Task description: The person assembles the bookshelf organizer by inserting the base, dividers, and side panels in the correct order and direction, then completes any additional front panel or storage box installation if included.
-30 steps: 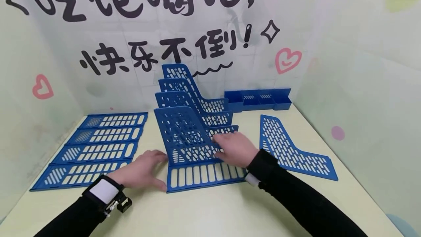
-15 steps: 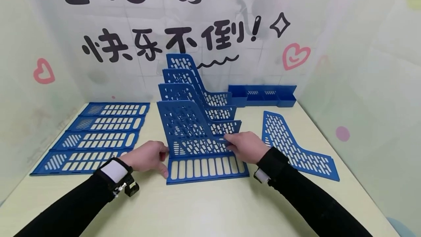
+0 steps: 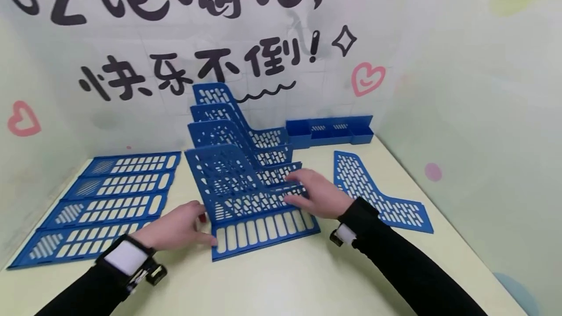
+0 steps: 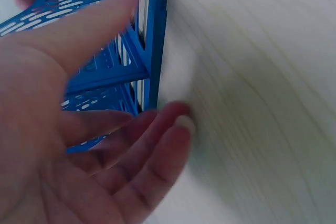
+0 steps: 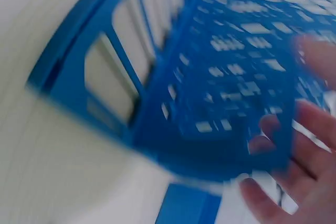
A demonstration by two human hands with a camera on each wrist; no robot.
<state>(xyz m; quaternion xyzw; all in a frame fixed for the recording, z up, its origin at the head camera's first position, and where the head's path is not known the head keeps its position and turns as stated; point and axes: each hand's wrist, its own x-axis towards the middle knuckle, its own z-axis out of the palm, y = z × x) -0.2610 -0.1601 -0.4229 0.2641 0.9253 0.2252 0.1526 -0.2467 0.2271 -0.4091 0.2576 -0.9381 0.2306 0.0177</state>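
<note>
A blue plastic file rack [image 3: 243, 208] stands on the table, with several L-shaped perforated panels upright on a slotted base. My left hand [image 3: 177, 228] is at the base's left edge, thumb by the front corner. In the left wrist view, the thumb [image 4: 89, 35] lies across the base edge and the other fingers [image 4: 152, 166] bend loosely beside it. My right hand [image 3: 322, 194] straddles the low end of the front panel, thumb in front and fingers behind. In the right wrist view, blurred, these fingers [image 5: 310, 145] look spread around the panel [image 5: 220, 129].
A loose L-shaped panel [image 3: 373, 194] lies flat to the right. Several slotted blue panels [image 3: 96, 211] lie in a row on the left. A blue compartment tray [image 3: 329, 133] stands at the back near the printed wall [image 3: 395, 38].
The right hand's thumb and index finger have spread apart at the front panel. The left hand remains at the base's left edge. The head view has shifted, and the rack looks slightly turned.
</note>
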